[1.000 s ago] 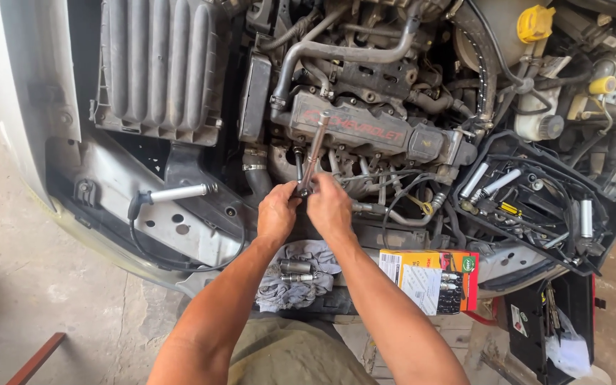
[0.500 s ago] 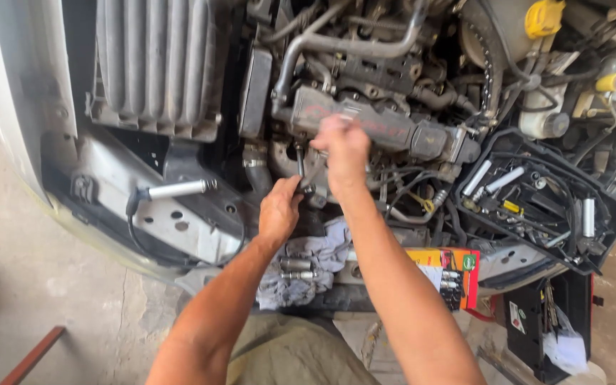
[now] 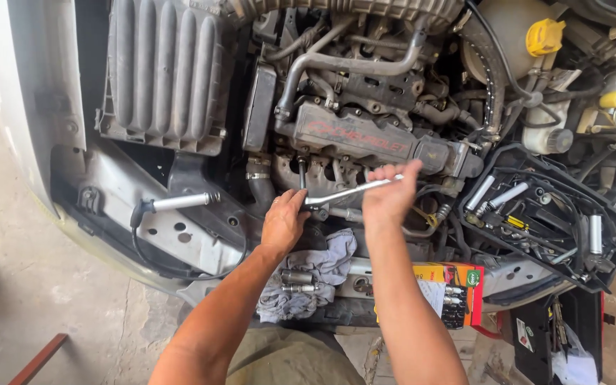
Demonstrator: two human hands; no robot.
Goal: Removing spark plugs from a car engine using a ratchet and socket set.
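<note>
The ratchet wrench (image 3: 351,191), a slim bar of bright polished steel, lay slanted across the front of the grimy engine (image 3: 354,135), its head low at the left and its handle rising to the right. The left hand (image 3: 284,221) was curled at the head end, fingers closed about the head and the short upright extension there. The right hand (image 3: 391,196) was clamped on the handle near its far tip. Below them a crumpled grey rag (image 3: 322,267) lay on the front crossmember, with small metal cylinders (image 3: 295,278) resting on it. A ribbed grey plastic air box (image 3: 165,75) stood to the left, smooth and dusty; an open black tool case (image 3: 547,217) with chromed sockets stood to the right, beside a yellow cap (image 3: 545,36) on a pale reservoir. A flat red and yellow carton (image 3: 450,289) lay near the right forearm. Half a second earlier the right hand sat higher, over the engine's top cover, with the handle standing nearly upright; now the handle had swung down to the right, while the left hand kept its place. What the wrench's head engaged was hidden behind the left fingers.
</note>
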